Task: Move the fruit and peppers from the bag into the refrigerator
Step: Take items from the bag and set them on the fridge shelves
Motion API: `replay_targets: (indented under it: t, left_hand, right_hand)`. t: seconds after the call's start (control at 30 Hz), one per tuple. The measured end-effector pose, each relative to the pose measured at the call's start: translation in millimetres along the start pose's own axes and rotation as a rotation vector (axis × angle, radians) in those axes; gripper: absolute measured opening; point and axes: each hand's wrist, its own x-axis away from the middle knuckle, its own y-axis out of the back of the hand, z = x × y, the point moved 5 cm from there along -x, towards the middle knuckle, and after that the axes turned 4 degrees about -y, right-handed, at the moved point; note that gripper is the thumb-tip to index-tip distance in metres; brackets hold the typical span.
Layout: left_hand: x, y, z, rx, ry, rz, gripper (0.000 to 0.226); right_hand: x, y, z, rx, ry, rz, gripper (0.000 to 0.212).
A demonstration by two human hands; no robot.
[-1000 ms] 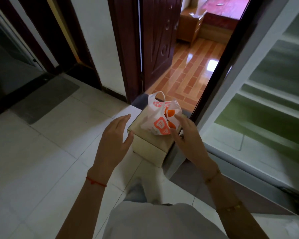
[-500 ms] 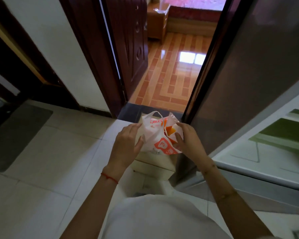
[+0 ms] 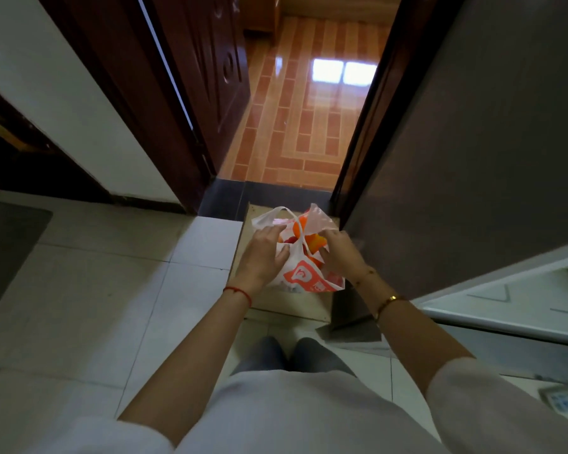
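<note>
A white and orange plastic bag (image 3: 300,276) sits on a low beige box (image 3: 287,308) on the floor, beside the open refrigerator door (image 3: 466,158). Orange and red produce (image 3: 297,231) shows through the bag's open top. My left hand (image 3: 263,253) grips the bag's left side near a handle. My right hand (image 3: 340,250) pinches the right edge of the bag's mouth and holds it apart. Part of the refrigerator's white interior (image 3: 518,290) shows at the right edge.
A dark wooden door (image 3: 204,77) stands open onto a room with shiny orange tiles (image 3: 302,126). A dark mat (image 3: 7,244) lies at the left on the pale floor tiles. My knees (image 3: 289,355) are just before the box.
Both hands went from beside the bag to holding it, and its mouth is now pulled apart. The view has tilted down and closer, so the refrigerator shelves have left the frame.
</note>
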Motion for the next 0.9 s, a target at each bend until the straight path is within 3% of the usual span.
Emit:
replay_targets:
  t: [0.1, 0.23, 0.37, 0.5, 0.63, 0.83, 0.9]
  left_hand:
    - [-16.8, -26.3, 8.5, 0.121, 0.041, 0.053, 0.05]
    - [-30.0, -57.5, 23.9, 0.232, 0.111, 0.139, 0.056]
    - [-35.8, -73.5, 30.1, 0.267, 0.145, 0.199, 0.068]
    - [-32.0, -67.2, 33.1, 0.305, 0.133, 0.131, 0.062]
    - [-20.7, -48.7, 39.2, 0.25, 0.11, 0.049, 0.057]
    - [7.0, -44.5, 51.4, 0.214, 0.085, 0.034, 0.058]
    - [12.0, -45.9, 56.7, 0.216, 0.093, 0.018, 0.059]
  right_hand:
    - [-20.5, -25.1, -26.9, -0.085, -0.04, 0.108, 0.03]
    - [-39.5, -47.1, -49.7, -0.249, -0.148, 0.116, 0.037]
    - [-64.5, -72.4, -68.9, -0.235, -0.185, 0.169, 0.065]
    - [-68.1, -71.0, -74.0, -0.075, -0.267, 0.066, 0.048]
    - [-61.3, -60.9, -77.6, -0.127, -0.366, 0.023, 0.04]
    - [-60.5, -57.7, -81.0, 0.057, -0.293, 0.049, 0.054]
    - [-64.4, -56.7, -82.1, 0.083, -0.308, 0.014, 0.049]
